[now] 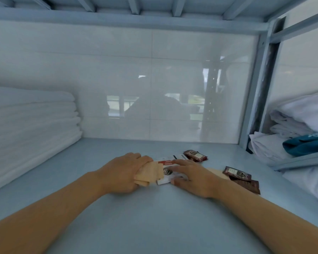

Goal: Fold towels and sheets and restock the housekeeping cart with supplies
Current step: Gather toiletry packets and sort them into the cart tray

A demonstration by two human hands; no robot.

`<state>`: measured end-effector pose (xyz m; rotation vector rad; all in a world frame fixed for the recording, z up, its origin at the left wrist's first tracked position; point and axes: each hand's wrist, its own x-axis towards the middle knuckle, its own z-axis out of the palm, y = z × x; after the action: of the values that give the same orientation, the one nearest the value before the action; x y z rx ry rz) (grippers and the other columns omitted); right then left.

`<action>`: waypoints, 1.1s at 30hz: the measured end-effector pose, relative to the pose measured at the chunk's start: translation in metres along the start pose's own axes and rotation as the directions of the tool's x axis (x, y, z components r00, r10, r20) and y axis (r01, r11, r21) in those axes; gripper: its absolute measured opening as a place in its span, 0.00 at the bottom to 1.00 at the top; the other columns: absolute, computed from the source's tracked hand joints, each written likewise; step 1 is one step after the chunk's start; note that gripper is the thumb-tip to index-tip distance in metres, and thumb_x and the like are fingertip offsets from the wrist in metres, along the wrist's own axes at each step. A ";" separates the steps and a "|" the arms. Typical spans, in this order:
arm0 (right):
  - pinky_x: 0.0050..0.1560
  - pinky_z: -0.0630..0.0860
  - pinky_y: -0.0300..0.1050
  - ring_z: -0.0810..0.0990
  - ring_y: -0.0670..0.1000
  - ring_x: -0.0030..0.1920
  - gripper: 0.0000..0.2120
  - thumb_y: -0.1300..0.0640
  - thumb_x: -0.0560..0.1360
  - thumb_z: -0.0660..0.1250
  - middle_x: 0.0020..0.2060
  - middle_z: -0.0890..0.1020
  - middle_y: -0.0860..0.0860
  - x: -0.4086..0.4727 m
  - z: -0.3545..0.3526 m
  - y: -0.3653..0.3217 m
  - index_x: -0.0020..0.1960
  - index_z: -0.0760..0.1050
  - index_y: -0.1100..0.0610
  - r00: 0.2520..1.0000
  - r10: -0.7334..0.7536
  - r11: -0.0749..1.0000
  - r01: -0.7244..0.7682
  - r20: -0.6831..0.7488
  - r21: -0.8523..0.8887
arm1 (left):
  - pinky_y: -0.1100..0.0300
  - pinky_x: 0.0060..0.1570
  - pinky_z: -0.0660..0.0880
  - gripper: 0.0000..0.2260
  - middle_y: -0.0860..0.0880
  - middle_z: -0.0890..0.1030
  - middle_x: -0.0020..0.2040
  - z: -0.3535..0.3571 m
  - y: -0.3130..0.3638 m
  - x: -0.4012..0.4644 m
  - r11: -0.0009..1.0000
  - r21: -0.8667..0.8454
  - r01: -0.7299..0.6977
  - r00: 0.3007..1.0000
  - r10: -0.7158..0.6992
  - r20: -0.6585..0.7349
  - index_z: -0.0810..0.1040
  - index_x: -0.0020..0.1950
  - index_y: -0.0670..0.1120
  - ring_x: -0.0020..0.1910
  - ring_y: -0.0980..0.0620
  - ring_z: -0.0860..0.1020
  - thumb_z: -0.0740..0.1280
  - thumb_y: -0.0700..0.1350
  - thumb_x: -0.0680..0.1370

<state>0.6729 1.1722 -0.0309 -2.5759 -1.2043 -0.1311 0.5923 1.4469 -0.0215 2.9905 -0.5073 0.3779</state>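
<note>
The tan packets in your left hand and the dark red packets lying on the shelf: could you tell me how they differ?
The tan packets are pale and plain; the dark red packets are dark with printed labels. The tan ones are bunched together in the left hand; the dark red ones lie loose and scattered on the shelf, untouched. Both are small flat packets.

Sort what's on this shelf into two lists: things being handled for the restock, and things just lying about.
In hand:
- left hand grips tan sachets
- right hand rests on white sachets

Lying about:
- dark red sachets
- folded white towels
- loose linens
- teal cloth
</note>
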 end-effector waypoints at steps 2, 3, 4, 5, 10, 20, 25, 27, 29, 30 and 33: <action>0.80 0.55 0.48 0.58 0.45 0.80 0.24 0.43 0.84 0.61 0.81 0.62 0.43 0.004 0.009 0.004 0.79 0.66 0.42 0.999 -0.032 0.999 0.033 0.041 -0.030 | 0.56 0.53 0.74 0.28 0.60 0.74 0.56 0.002 -0.008 0.000 1.000 -0.002 0.017 1.000 -0.017 0.006 0.63 0.72 0.64 0.54 0.56 0.74 0.67 0.61 0.73; 0.80 0.54 0.45 0.57 0.44 0.80 0.25 0.43 0.84 0.60 0.81 0.62 0.43 0.006 0.012 0.004 0.80 0.65 0.43 0.998 -0.032 0.999 0.033 0.052 -0.009 | 0.56 0.53 0.74 0.27 0.59 0.75 0.56 0.002 -0.012 0.001 1.000 -0.005 0.026 1.000 -0.026 0.017 0.63 0.72 0.64 0.53 0.56 0.75 0.67 0.60 0.74; 0.80 0.54 0.42 0.58 0.43 0.80 0.25 0.43 0.84 0.61 0.80 0.63 0.43 0.007 0.014 0.003 0.80 0.65 0.44 0.998 -0.029 0.999 0.028 0.062 0.021 | 0.56 0.54 0.74 0.27 0.59 0.75 0.57 0.001 -0.014 0.001 0.999 -0.008 0.036 0.999 -0.036 0.030 0.63 0.72 0.63 0.54 0.56 0.76 0.67 0.58 0.74; 0.78 0.57 0.39 0.60 0.41 0.78 0.25 0.43 0.83 0.63 0.79 0.65 0.42 0.007 0.015 0.002 0.79 0.66 0.45 0.997 -0.016 0.998 0.012 0.072 0.055 | 0.56 0.55 0.74 0.27 0.59 0.76 0.58 0.002 -0.016 0.001 0.999 -0.012 0.047 0.998 -0.047 0.039 0.64 0.72 0.63 0.54 0.55 0.76 0.68 0.56 0.75; 0.44 0.66 0.27 0.73 0.25 0.47 0.21 0.35 0.70 0.75 0.55 0.76 0.31 -0.003 0.000 0.005 0.60 0.78 0.38 0.987 0.129 0.971 -0.145 0.092 0.189 | 0.58 0.50 0.74 0.27 0.59 0.79 0.54 0.002 -0.023 -0.001 0.990 -0.104 0.100 0.995 -0.097 0.036 0.65 0.70 0.64 0.49 0.57 0.77 0.67 0.48 0.73; 0.58 0.69 0.40 0.73 0.44 0.65 0.36 0.34 0.70 0.74 0.67 0.73 0.38 -0.007 0.005 -0.021 0.74 0.66 0.40 0.974 0.220 0.962 -0.225 0.049 0.153 | 0.60 0.52 0.76 0.26 0.63 0.80 0.56 -0.002 -0.012 -0.001 0.971 -0.229 0.069 0.997 -0.075 -0.020 0.70 0.68 0.64 0.52 0.61 0.78 0.71 0.48 0.73; 0.58 0.64 0.31 0.70 0.35 0.64 0.42 0.37 0.65 0.80 0.66 0.70 0.30 -0.010 -0.003 -0.014 0.75 0.66 0.35 0.974 0.175 0.958 -0.202 0.141 0.203 | 0.67 0.48 0.72 0.27 0.64 0.79 0.56 -0.002 -0.008 -0.001 0.961 -0.276 0.027 1.000 -0.028 0.001 0.70 0.68 0.65 0.52 0.64 0.77 0.71 0.48 0.72; 0.66 0.62 0.40 0.65 0.37 0.69 0.47 0.31 0.59 0.81 0.72 0.66 0.30 -0.014 -0.018 -0.005 0.75 0.67 0.34 0.966 0.192 0.957 -0.224 0.173 0.184 | 0.65 0.49 0.73 0.27 0.64 0.79 0.56 -0.001 -0.005 -0.002 0.957 -0.288 0.017 1.000 -0.012 0.018 0.70 0.67 0.65 0.52 0.63 0.78 0.70 0.49 0.71; 0.69 0.62 0.43 0.65 0.40 0.71 0.49 0.29 0.57 0.81 0.73 0.65 0.32 -0.021 -0.033 0.009 0.74 0.68 0.35 0.958 0.251 0.948 -0.273 0.140 0.166 | 0.64 0.51 0.75 0.27 0.65 0.79 0.56 -0.002 -0.004 -0.003 0.960 -0.280 0.011 1.000 -0.004 0.027 0.69 0.67 0.66 0.53 0.64 0.78 0.69 0.50 0.70; 0.70 0.62 0.44 0.65 0.41 0.72 0.50 0.30 0.56 0.81 0.74 0.65 0.34 -0.025 -0.040 0.017 0.75 0.68 0.36 0.950 0.290 0.941 -0.305 0.115 0.145 | 0.64 0.51 0.75 0.27 0.66 0.79 0.56 -0.002 -0.003 -0.003 0.961 -0.275 0.011 1.000 -0.004 0.025 0.69 0.68 0.66 0.53 0.64 0.78 0.69 0.51 0.70; 0.74 0.62 0.49 0.65 0.48 0.77 0.54 0.30 0.59 0.80 0.78 0.65 0.41 -0.036 -0.051 0.039 0.79 0.62 0.40 0.909 0.401 0.915 -0.403 0.118 -0.001 | 0.67 0.51 0.73 0.28 0.68 0.78 0.57 -0.001 -0.001 -0.003 0.968 -0.252 0.005 1.000 -0.002 0.011 0.69 0.68 0.66 0.53 0.66 0.77 0.67 0.53 0.69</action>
<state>0.6819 1.1069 0.0021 -2.7783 -0.6755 0.1231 0.5893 1.4493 -0.0212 2.7493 -0.5091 0.2736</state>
